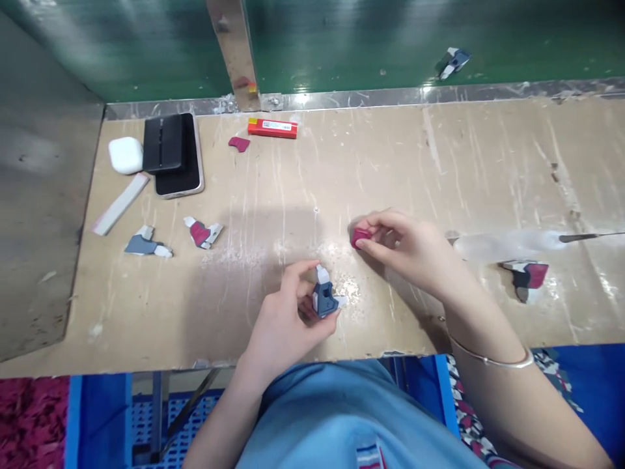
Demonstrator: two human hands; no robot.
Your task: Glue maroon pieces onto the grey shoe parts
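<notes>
Near the front edge of the table, my left hand (288,312) is closed around a dark blue and white plastic piece (325,298), its white ends sticking out up and to the right. Farther right, the thumb and fingers of my right hand (400,244) pinch a small dark red plastic piece (360,237) just at the tabletop. The two pieces are apart. On the left lie a blue-grey and white piece (146,243) and a red and white piece (202,232). Another red, black and white piece (530,279) rests beyond my right forearm.
At the back left are a black case (164,143) on a phone-like slab (188,185), a white earbud case (125,156) and a pale strip (120,204). A red box (273,128) lies beside a loose red piece (239,143). Blue crates (100,417) stand below the table.
</notes>
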